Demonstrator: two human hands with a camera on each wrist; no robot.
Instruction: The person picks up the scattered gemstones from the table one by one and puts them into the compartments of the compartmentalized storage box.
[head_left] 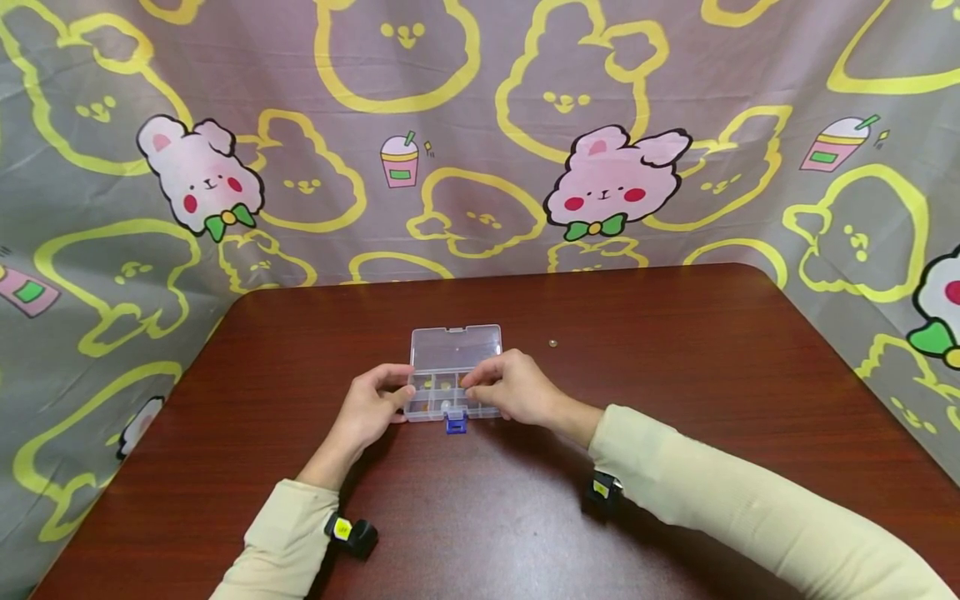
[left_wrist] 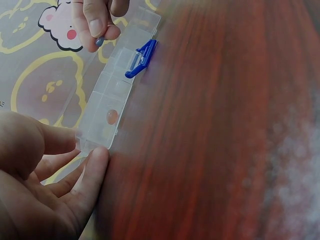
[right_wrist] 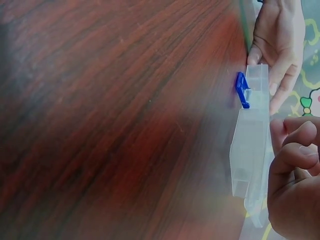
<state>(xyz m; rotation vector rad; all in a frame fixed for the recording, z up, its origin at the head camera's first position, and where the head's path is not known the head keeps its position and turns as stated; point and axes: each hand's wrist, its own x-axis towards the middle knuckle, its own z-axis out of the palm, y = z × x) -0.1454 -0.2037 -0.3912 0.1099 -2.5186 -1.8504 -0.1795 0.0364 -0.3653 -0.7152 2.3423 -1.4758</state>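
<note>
A clear plastic compartment box stands on the table with its lid raised at the back and a blue latch hanging at the front. Small beads lie in several compartments; an orange bead shows through the wall in the left wrist view. My left hand grips the box's left end between thumb and fingers. Over the right-hand compartments, my right hand pinches a small blue-grey bead at its fingertips. In the right wrist view, that bead is hidden behind the curled fingers.
One small loose bead lies on the brown table, behind and right of the box. A patterned cloth hangs along the table's back and sides. Black wrist cameras are strapped to both sleeves.
</note>
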